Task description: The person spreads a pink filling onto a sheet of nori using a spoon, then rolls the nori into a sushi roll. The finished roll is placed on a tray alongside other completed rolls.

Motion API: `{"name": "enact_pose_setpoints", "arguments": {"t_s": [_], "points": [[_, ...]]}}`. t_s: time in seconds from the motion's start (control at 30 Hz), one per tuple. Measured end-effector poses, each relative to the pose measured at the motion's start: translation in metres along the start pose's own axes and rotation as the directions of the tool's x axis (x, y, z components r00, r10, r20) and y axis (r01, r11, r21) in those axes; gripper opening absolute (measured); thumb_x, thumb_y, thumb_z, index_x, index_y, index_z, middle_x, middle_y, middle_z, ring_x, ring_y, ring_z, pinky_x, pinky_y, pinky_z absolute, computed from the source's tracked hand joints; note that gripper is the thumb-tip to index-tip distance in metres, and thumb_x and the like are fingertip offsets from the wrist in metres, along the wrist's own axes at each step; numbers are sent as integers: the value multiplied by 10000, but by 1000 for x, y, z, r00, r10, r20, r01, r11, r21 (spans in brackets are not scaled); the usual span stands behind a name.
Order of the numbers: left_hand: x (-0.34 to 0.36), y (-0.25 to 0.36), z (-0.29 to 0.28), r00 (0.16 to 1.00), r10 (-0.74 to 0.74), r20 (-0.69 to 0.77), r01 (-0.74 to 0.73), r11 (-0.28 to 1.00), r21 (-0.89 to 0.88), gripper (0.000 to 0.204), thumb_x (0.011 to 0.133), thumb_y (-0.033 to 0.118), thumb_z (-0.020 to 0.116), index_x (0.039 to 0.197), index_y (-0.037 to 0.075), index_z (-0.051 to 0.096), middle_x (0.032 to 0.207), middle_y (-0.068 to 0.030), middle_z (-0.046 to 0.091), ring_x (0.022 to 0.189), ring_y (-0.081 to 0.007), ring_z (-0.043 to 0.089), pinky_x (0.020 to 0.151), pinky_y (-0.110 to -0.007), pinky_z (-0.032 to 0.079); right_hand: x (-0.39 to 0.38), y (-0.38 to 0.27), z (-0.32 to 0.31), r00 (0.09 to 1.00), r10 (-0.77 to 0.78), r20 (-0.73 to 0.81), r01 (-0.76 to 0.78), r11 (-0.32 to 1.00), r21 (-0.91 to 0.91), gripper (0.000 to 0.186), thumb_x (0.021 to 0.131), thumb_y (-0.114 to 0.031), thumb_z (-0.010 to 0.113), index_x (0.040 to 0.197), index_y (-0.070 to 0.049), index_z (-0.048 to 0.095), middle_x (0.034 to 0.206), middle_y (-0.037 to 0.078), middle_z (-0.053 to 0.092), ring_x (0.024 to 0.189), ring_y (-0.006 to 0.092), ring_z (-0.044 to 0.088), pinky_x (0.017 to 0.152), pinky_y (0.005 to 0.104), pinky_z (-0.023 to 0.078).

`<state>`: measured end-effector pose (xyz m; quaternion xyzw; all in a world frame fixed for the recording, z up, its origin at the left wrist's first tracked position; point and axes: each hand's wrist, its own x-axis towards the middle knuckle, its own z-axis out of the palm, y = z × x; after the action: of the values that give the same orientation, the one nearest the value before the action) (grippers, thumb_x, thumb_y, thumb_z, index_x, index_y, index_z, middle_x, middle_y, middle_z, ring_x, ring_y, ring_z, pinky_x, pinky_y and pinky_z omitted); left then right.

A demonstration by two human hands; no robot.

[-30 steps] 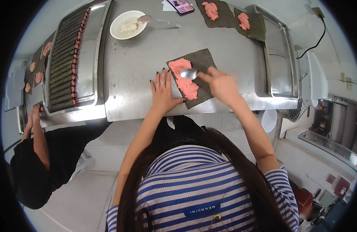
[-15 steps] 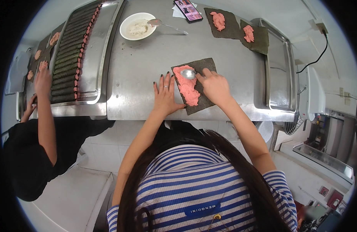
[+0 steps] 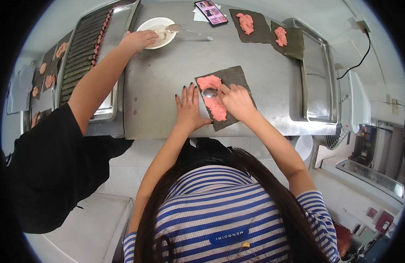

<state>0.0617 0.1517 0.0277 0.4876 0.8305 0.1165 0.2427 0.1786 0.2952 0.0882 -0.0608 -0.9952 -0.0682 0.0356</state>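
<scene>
head view: the right hand [image 3: 237,101] has its fingers closed around the handle of a metal spoon [image 3: 209,93]; most of the handle is hidden by the grip. the spoon's tip end rests on a band of pink paste [image 3: 217,110], about midway along its length. the left hand [image 3: 190,113] lies flat on the counter [image 3: 160,87], fingers apart and pointing toward the far side, gripping nothing; its thumb reaches the near left edge of the dark sheet [image 3: 234,76] and appears to touch it.

the sheet lies on the counter directly in front of the person, set at a slant. the paste covers its left side; the right part is bare. step in hand, as judged: spreading the paste into an even strip. the next move calls for light, level pressure along the band, with the left thumb steadying the edge; excess force may shift or tear the sheet.

farther out, a white bowl [image 3: 143,27] stands toward the far left, a second spoon [image 3: 191,33] leaning on its rim. a co-worker's arm [image 3: 100,75] crosses a metal tray [image 3: 107,115] of dark rolls [image 3: 82,48] to reach the bowl. at the far side lie a phone [image 3: 211,12] and, to its right, two more sheets [image 3: 260,28], each carrying a pink mound [image 3: 245,23].
</scene>
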Motion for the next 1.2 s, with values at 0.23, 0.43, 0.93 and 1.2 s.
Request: {"name": "enact_pose_setpoints", "arguments": {"t_s": [0.23,0.43,0.93,1.2], "points": [[1,-3,1,1000,17,0,-17,1000,25,1273,523,494,838,1469,11,137,1557,-135,89,1439,-338,67,1128,-587,92,11,21,-16,990,141,30,-143,987,72,174,733,-112,595,880,-75,681,834,54,584,761,214,623,620,351,512],[1,-1,-2,1000,16,9,-16,999,35,1242,517,490,842,1469,54,175,1558,-130,81,1438,-342,66,1128,-588,97,-10,36,-16,982,-141,125,126,985,117,264,748,-126,581,986,-125,695,844,17,565,764,196,603,640,334,508],[0,-3,4,997,46,-54,-44,999,31,1263,501,488,850,1461,44,159,1549,-134,105,1426,-362,106,1103,-617,147,24,33,-6,990,122,-68,-109,979,173,145,749,-141,594,843,-76,684,857,71,594,764,224,636,639,351,516],[0,0,-3,1000,19,-4,-18,998,63,1250,509,520,829,1454,4,194,1545,-123,127,1434,-331,88,1129,-572,117,15,10,-5,981,50,189,-74,990,120,106,712,-103,622,737,-9,664,875,126,628,742,268,657,624,381,536]]}}
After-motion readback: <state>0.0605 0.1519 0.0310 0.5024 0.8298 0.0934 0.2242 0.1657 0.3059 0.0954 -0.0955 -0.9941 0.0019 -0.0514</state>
